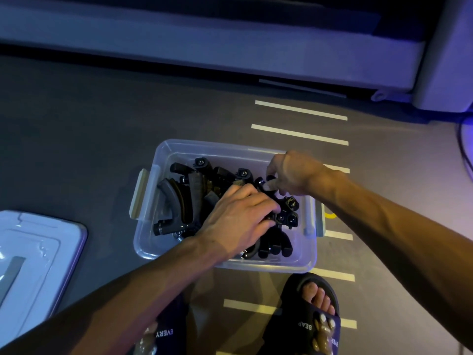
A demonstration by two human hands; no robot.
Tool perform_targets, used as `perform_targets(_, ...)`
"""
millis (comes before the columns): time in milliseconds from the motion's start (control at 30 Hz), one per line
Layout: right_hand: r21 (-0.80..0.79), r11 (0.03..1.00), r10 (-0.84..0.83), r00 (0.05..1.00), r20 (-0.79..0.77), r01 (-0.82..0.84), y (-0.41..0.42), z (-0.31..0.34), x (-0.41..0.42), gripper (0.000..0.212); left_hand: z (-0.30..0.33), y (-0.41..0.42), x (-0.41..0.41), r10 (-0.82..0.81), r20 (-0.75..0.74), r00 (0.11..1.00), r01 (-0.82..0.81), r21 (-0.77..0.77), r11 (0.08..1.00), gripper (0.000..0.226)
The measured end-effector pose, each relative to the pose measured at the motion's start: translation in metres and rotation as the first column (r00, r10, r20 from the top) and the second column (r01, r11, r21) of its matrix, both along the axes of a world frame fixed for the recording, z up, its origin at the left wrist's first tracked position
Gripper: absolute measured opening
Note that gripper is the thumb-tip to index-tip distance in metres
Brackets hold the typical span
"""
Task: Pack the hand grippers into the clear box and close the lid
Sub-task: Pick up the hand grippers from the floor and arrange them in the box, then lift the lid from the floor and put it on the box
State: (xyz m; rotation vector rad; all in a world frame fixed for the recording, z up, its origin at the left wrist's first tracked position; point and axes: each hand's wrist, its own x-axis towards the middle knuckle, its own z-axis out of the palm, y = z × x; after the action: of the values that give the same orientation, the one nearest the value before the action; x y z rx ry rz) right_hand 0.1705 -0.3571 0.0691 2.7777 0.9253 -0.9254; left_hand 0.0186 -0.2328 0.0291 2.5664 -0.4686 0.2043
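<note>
A clear plastic box (163,155) stands on the grey floor, lid off, with several black hand grippers (184,201) piled inside. My left hand (238,219) lies palm down on the pile in the box's middle, fingers curled onto a gripper near the right side. My right hand (291,175) reaches in from the right and pinches the black knob end of a gripper (261,181) at the back right. The white lid (38,257) lies flat on the floor to the left of the box.
White and yellow tape lines (299,134) mark the floor behind and right of the box. My feet in black slides (314,316) stand just in front of it. A pale cabinet base (230,55) runs along the back; a cable (464,149) hangs at far right.
</note>
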Motion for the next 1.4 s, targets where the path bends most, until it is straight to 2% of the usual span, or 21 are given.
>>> perform_targets(133, 0.141, 0.989, -0.054, 0.997, 0.047, 0.047, -0.013, -0.003, -0.004, 0.047, 0.014, 0.028, -0.003, 0.115, 0.043, 0.992, -0.113, -0.054, 0.992, 0.021)
perform_targets(200, 0.258, 0.966, -0.055, 0.983, 0.176, 0.008, -0.023, 0.000, -0.012, 0.044, 0.023, 0.053, -0.002, 0.235, 0.063, 0.970, -0.229, -0.091, 0.969, 0.018)
perform_targets(300, 0.382, 0.924, -0.184, 0.898, 0.400, 0.018, -0.042, 0.009, -0.019, 0.029, 0.025, 0.100, -0.002, 0.477, 0.063, 0.877, -0.470, -0.106, 0.877, 0.020)
perform_targets(367, 0.366, 0.923, -0.263, 0.893, 0.366, 0.121, -0.060, 0.007, -0.012, 0.031, 0.018, 0.127, -0.006, 0.592, 0.007, 0.806, -0.592, -0.013, 0.806, 0.031)
perform_targets(433, 0.270, 0.937, -0.289, 0.927, 0.239, 0.223, -0.075, -0.002, -0.003, 0.035, 0.009, 0.142, -0.014, 0.639, -0.066, 0.766, -0.635, 0.070, 0.769, 0.045)
perform_targets(500, 0.266, 0.920, -0.330, 0.935, 0.129, 0.288, -0.078, -0.007, 0.002, 0.029, 0.002, 0.145, -0.021, 0.658, -0.124, 0.743, -0.655, 0.070, 0.753, 0.049)
perform_targets(600, 0.391, 0.863, -0.376, 0.924, 0.072, 0.321, -0.072, -0.011, 0.006, 0.019, 0.002, 0.143, -0.016, 0.665, -0.204, 0.719, -0.684, -0.038, 0.728, 0.046)
perform_targets(700, 0.447, 0.838, -0.380, 0.923, 0.063, 0.314, -0.070, -0.015, 0.011, 0.021, 0.005, 0.141, -0.009, 0.638, -0.197, 0.745, -0.657, -0.048, 0.752, 0.046)
perform_targets(833, 0.507, 0.792, -0.412, 0.911, 0.031, 0.341, -0.066, -0.018, 0.030, 0.026, 0.007, 0.142, 0.006, 0.655, -0.196, 0.730, -0.676, -0.066, 0.734, 0.045)
perform_targets(967, 0.539, 0.770, -0.469, 0.876, 0.114, 0.342, -0.051, -0.019, 0.062, 0.028, 0.006, 0.149, 0.047, 0.663, -0.154, 0.733, -0.677, -0.068, 0.733, 0.043)
perform_targets(1067, 0.548, 0.745, -0.516, 0.849, 0.114, 0.380, -0.043, -0.016, 0.078, 0.034, 0.004, 0.155, 0.073, 0.678, -0.167, 0.716, -0.694, -0.065, 0.717, 0.043)
perform_targets(1233, 0.506, 0.766, -0.525, 0.841, 0.135, 0.397, -0.042, -0.013, 0.078, 0.045, 0.004, 0.158, 0.076, 0.679, -0.204, 0.705, -0.706, -0.104, 0.701, 0.043)
perform_targets(1333, 0.568, 0.767, -0.489, 0.844, 0.218, 0.298, -0.038, -0.010, 0.056, 0.053, -0.001, 0.162, 0.055, 0.671, -0.124, 0.731, -0.682, -0.134, 0.719, 0.038)
perform_targets(1400, 0.608, 0.773, -0.442, 0.842, 0.309, 0.182, -0.027, -0.003, 0.034, 0.055, -0.005, 0.170, 0.031, 0.711, -0.052, 0.701, -0.708, -0.163, 0.687, 0.038)
